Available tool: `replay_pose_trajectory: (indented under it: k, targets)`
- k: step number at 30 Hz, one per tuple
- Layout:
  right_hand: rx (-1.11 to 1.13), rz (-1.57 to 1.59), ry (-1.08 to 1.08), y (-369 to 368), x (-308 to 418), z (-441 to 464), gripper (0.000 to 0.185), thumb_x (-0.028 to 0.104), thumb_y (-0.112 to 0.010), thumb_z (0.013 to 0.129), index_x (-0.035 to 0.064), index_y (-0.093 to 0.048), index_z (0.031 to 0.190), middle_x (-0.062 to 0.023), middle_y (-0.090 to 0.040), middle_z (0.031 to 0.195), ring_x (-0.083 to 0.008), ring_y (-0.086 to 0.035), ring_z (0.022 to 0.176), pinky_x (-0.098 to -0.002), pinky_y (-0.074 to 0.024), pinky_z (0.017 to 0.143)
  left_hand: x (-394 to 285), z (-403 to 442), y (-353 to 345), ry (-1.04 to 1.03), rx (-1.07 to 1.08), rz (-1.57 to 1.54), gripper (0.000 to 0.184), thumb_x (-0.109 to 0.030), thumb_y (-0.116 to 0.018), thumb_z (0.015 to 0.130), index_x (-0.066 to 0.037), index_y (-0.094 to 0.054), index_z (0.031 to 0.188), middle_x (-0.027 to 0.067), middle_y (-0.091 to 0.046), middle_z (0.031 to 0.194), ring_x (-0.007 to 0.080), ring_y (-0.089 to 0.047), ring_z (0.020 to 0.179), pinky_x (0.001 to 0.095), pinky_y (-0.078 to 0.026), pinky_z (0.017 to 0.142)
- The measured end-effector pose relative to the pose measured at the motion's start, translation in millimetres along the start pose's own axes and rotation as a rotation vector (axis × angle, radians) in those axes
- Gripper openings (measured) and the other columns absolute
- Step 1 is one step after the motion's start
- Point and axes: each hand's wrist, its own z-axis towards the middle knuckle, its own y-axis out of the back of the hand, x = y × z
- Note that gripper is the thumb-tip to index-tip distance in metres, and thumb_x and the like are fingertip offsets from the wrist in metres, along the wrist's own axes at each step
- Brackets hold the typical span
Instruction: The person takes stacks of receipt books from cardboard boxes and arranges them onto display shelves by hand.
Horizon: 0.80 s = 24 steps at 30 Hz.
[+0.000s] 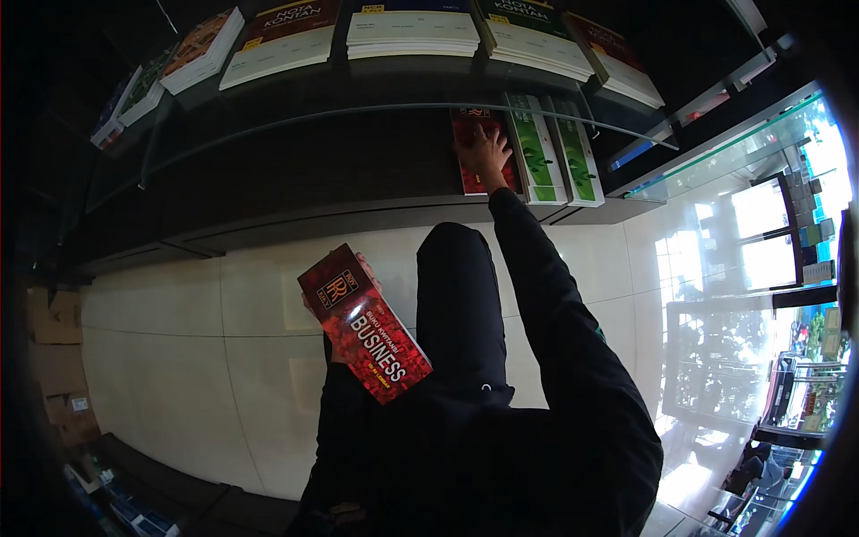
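My left hand (pixel 369 271) is closed around a red and dark receipt book (pixel 367 327), holding it tilted above the floor. Its cover reads "Buku Kwitansi Business"; the book hides most of that hand. My right hand (pixel 488 152) reaches to the low shelf, palm down with fingers spread on another red book (pixel 474 182). That book lies flat and looks alike, partly covered by the hand. Right beside it lie two green and white books (pixel 535 152), (pixel 577 157).
A glass shelf (pixel 313 114) edge runs above the low dark shelf (pixel 295 179). On the glass are stacks of "Nota Kontan" books (pixel 412 36). Cardboard boxes (pixel 55 358) stand at far left. Pale floor tiles (pixel 179 358) lie below; a glass panel (pixel 725 152) is at right.
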Motion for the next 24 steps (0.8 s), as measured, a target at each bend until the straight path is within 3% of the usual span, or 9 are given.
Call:
replay_pose_trajectory:
  k: [4, 7, 10, 12, 14, 17, 19, 22, 24]
  targets:
    - [-0.019, -0.005, 0.016, -9, -3, 1, 0.096, 0.069, -0.062, 0.07, 0.0219, -0.033, 0.148, -0.0252, -0.028, 0.151, -0.0457, -0.025, 0.139, -0.0633, -0.0248, 0.106, 2, -1, 1, -0.01, -0.008, 0.001, 0.087, -0.058, -0.072, 0.074, -0.008, -0.044, 0.14, 0.0194, -0.048, 0.137, 0.0324, -0.049, 0.125, 0.0491, -0.041, 0.103]
    - [-0.195, -0.117, 0.112, -14, -2, -14, 0.085, 0.063, -0.063, 0.076, 0.015, -0.04, 0.143, -0.0258, -0.028, 0.151, -0.0467, -0.022, 0.14, -0.0636, -0.0208, 0.108, 4, 0, 1, -0.028, -0.036, -0.012, 0.087, -0.058, -0.072, 0.074, -0.008, -0.045, 0.14, 0.0193, -0.048, 0.137, 0.0325, -0.049, 0.125, 0.0493, -0.041, 0.103]
    - [-0.45, 0.009, 0.376, -22, 11, -46, 0.07, 0.055, -0.059, 0.084, 0.0097, -0.045, 0.135, -0.0285, -0.037, 0.142, -0.0481, -0.032, 0.133, -0.0613, -0.0282, 0.105, 6, 2, 0, -0.026, -0.042, -0.02, 0.087, -0.058, -0.072, 0.074, -0.009, -0.045, 0.14, 0.0192, -0.048, 0.137, 0.0325, -0.049, 0.125, 0.0494, -0.041, 0.103]
    - [-0.207, 0.291, 0.44, 14, 39, -115, 0.054, 0.043, -0.059, 0.089, 0.0077, -0.047, 0.129, -0.0271, -0.047, 0.128, -0.0469, -0.043, 0.121, -0.0553, -0.0378, 0.098, 1, 1, -3, 0.033, 0.097, 0.046, 0.084, -0.057, -0.069, 0.076, -0.01, -0.044, 0.14, 0.0193, -0.049, 0.137, 0.033, -0.049, 0.126, 0.0514, -0.039, 0.105]
    - [-0.008, 0.532, 0.601, 34, 53, -180, 0.05, 0.036, -0.062, 0.089, 0.0074, -0.047, 0.128, -0.0237, -0.05, 0.119, -0.0438, -0.049, 0.111, -0.0516, -0.0424, 0.091, 2, 3, -2, -0.009, 0.055, 0.064, 0.081, -0.059, -0.064, 0.079, -0.01, -0.043, 0.141, 0.0189, -0.05, 0.136, 0.0339, -0.049, 0.125, 0.0528, -0.039, 0.105]
    - [0.269, 0.64, 0.651, 62, 76, -276, 0.054, 0.033, -0.064, 0.089, 0.0036, -0.046, 0.13, -0.0218, -0.05, 0.124, -0.0408, -0.048, 0.119, -0.0452, -0.0409, 0.099, -5, 1, 4, -0.078, 0.05, 0.127, 0.083, -0.063, -0.055, 0.083, -0.007, -0.04, 0.142, 0.02, -0.048, 0.138, 0.0351, -0.047, 0.127, 0.0522, -0.039, 0.105]
    - [0.456, 0.698, 0.597, 68, 86, -320, 0.064, 0.039, -0.066, 0.087, 0.005, -0.041, 0.135, -0.0236, -0.045, 0.131, -0.0421, -0.046, 0.123, -0.0459, -0.0413, 0.101, -14, 5, 7, -0.101, 0.084, 0.197, 0.087, -0.066, -0.049, 0.085, -0.003, -0.037, 0.143, 0.0213, -0.045, 0.14, 0.0358, -0.045, 0.129, 0.0509, -0.04, 0.105]
    - [0.441, 0.619, 0.486, 69, 100, -352, 0.09, 0.05, -0.076, 0.075, 0.0065, -0.032, 0.141, -0.0297, -0.031, 0.14, -0.0477, -0.04, 0.127, -0.0496, -0.0409, 0.102, -16, 3, 8, -0.141, -0.061, 0.319, 0.087, -0.069, -0.04, 0.084, -0.003, -0.039, 0.142, 0.0224, -0.047, 0.138, 0.0366, -0.047, 0.127, 0.0503, -0.042, 0.104]
    - [0.397, 0.514, 0.466, 73, 107, -361, 0.099, 0.05, -0.08, 0.07, 0.0061, -0.029, 0.143, -0.0314, -0.031, 0.139, -0.0489, -0.038, 0.128, -0.0511, -0.041, 0.101, -17, 1, 5, -0.085, -0.058, 0.316, 0.087, -0.069, -0.041, 0.083, -0.004, -0.04, 0.141, 0.0231, -0.048, 0.136, 0.0368, -0.049, 0.124, 0.0496, -0.043, 0.103]
